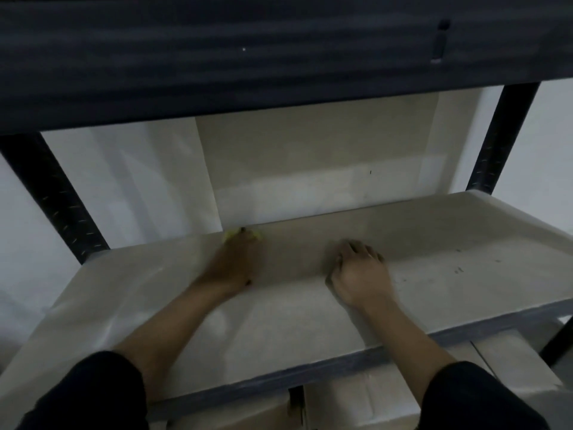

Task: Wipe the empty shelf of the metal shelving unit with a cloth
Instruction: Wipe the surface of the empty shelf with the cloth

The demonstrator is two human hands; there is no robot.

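The pale beige shelf board [449, 290] of the dark metal shelving unit fills the middle of the view. My left hand [235, 262] is stretched to the shelf's back edge and presses a yellow cloth [231, 235] flat against the board; only the cloth's edges show past the fingers. My right hand [359, 274] rests on the board to the right of it, fingers curled and apart, with nothing in it. Both arms wear short black sleeves.
A dark metal shelf [248, 57] hangs low overhead. Dark slotted uprights stand at the back left [59, 197] and back right [496, 141]. Cardboard boxes [356, 401] sit on the level below. A pale wall lies behind.
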